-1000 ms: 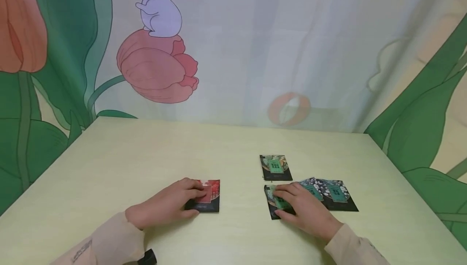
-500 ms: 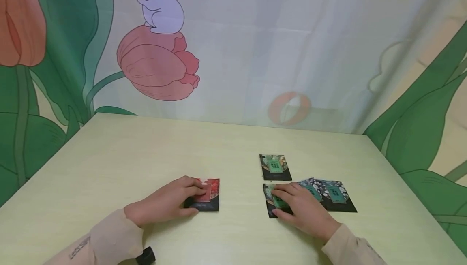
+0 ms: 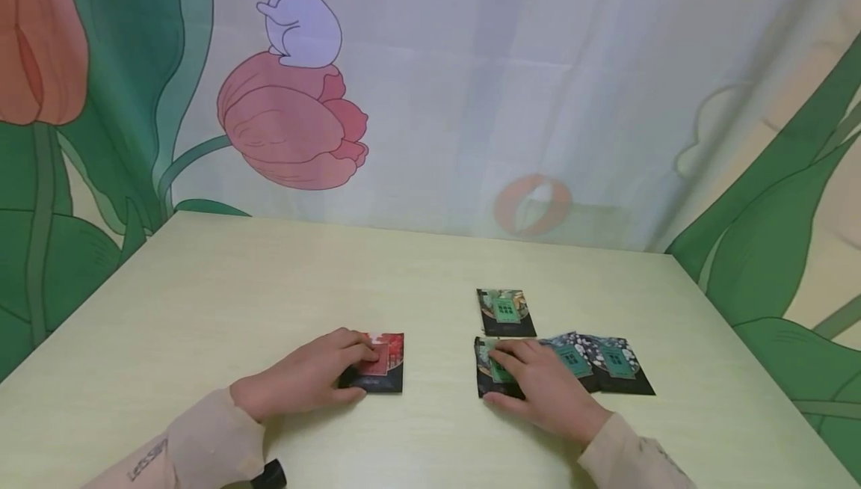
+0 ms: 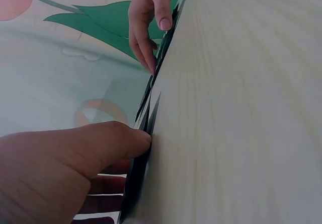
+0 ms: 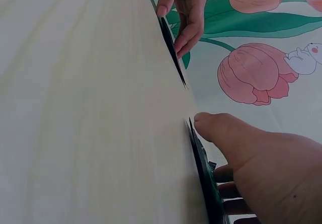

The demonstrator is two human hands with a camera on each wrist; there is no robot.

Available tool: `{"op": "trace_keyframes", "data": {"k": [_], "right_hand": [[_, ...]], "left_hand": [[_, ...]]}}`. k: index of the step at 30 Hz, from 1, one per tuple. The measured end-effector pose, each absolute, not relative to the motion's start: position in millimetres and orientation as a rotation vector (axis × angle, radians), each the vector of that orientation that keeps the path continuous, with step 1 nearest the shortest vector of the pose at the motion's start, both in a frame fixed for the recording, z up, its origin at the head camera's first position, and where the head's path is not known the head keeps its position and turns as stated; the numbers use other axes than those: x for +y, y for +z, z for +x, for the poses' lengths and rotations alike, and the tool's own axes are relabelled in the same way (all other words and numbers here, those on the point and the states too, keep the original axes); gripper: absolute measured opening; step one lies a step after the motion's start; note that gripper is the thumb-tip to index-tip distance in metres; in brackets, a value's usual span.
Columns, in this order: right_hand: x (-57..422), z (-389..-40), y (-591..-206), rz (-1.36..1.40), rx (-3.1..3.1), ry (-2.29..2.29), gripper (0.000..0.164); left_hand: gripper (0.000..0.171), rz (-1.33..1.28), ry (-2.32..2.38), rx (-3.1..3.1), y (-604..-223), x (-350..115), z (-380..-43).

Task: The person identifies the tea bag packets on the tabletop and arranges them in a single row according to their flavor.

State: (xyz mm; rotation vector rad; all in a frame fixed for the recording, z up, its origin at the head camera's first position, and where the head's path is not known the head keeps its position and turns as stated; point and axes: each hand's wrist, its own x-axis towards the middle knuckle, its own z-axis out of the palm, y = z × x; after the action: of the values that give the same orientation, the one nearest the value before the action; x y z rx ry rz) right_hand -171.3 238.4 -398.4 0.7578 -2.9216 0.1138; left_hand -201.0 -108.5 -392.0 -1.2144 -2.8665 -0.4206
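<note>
In the head view my left hand (image 3: 312,373) lies on a red and black packet (image 3: 390,378), fingers flat over its top and the thumb along its near edge. My right hand (image 3: 548,388) rests with extended fingers on a green and black packet (image 3: 486,369), partly hiding it. To the right of that hand, a dark packet with a teal label (image 3: 572,358) overlaps a similar floral packet (image 3: 622,377). In the left wrist view the left thumb (image 4: 133,141) touches the packet's edge. The right wrist view shows the right thumb (image 5: 216,126) beside the packet's near corner.
Just behind the right hand lies another green-labelled packet (image 3: 506,313), flat on the pale table (image 3: 303,272). A printed curtain (image 3: 430,100) hangs along the table's back edge. A black band (image 3: 270,474) shows by the left sleeve.
My right hand and the green packet beneath it have slid slightly left. The overlapping teal-labelled packet beside it shows a little more. My left hand keeps its place on the red packet.
</note>
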Motion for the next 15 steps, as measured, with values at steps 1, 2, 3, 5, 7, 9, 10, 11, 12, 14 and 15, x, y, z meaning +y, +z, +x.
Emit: {"op": "trace_keyframes", "data": {"k": [1, 2, 3, 5, 7, 9, 10, 11, 12, 14, 15], "right_hand": [[237, -172, -399, 0.759, -2.925, 0.111, 0.07], [236, -172, -399, 0.761, -2.927, 0.111, 0.071], [235, -173, -399, 0.764, -2.929, 0.108, 0.071], [232, -173, -400, 0.765, -2.935, 0.115, 0.072], [230, -174, -400, 0.77, -2.937, 0.123, 0.073], [228, -174, -400, 0.776, -2.935, 0.126, 0.072], [227, -175, -400, 0.78, -2.93, 0.12, 0.072], [225, -175, -400, 0.784, -2.927, 0.115, 0.072], [224, -175, -400, 0.789, -2.919, 0.108, 0.072], [222, -176, -400, 0.791, -2.915, 0.097, 0.072], [221, -176, -400, 0.792, -2.913, 0.095, 0.071]], "left_hand": [[0.043, -1.211, -0.421, -2.876, -392, -108, -201], [0.043, -1.208, -0.423, -2.884, -393, -108, -201], [0.043, -1.206, -0.426, -2.889, -393, -108, -201], [0.043, -1.203, -0.434, -2.89, -393, -108, -201], [0.043, -1.209, -0.436, -2.879, -393, -108, -201], [0.042, -1.219, -0.434, -2.865, -393, -108, -201], [0.042, -1.225, -0.432, -2.857, -393, -107, -201], [0.042, -1.23, -0.43, -2.85, -393, -107, -201], [0.042, -1.235, -0.427, -2.845, -393, -107, -201], [0.042, -1.237, -0.424, -2.841, -393, -108, -201], [0.042, -1.236, -0.423, -2.842, -393, -108, -201]]}}
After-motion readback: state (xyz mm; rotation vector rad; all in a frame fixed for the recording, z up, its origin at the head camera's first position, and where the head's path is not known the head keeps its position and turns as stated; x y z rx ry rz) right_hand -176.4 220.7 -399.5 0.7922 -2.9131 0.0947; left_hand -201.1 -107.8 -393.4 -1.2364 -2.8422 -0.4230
